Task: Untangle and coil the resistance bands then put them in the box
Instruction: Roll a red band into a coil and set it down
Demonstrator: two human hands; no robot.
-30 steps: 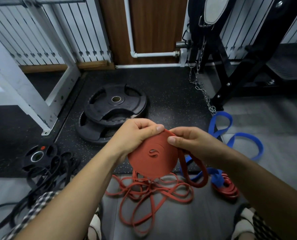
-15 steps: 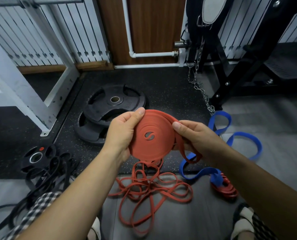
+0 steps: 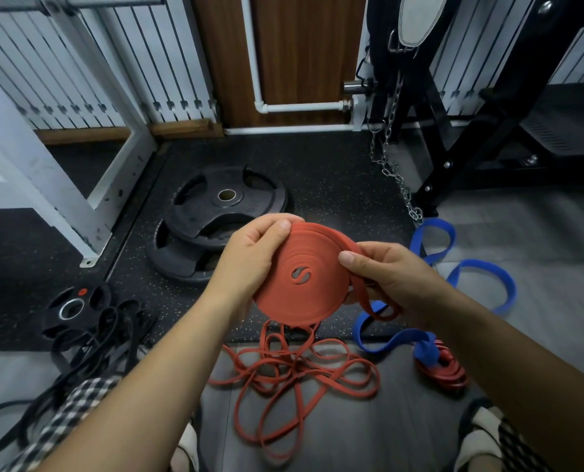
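Gripping the orange coil at mid-frame, the left hand is curling its fingers round the left rim while the right hand is pinching the outer turn, and the uncoiled tail is hanging into a tangle on the floor at lower centre. Open floor is lying mostly at right, past the blue band; the white frame is hemming the upper left, and the black rack with its chain is crowding the upper right. Lying around are two stacked weight plates behind the hands, one small plate among black bands at lower left, and one red coil at lower right.
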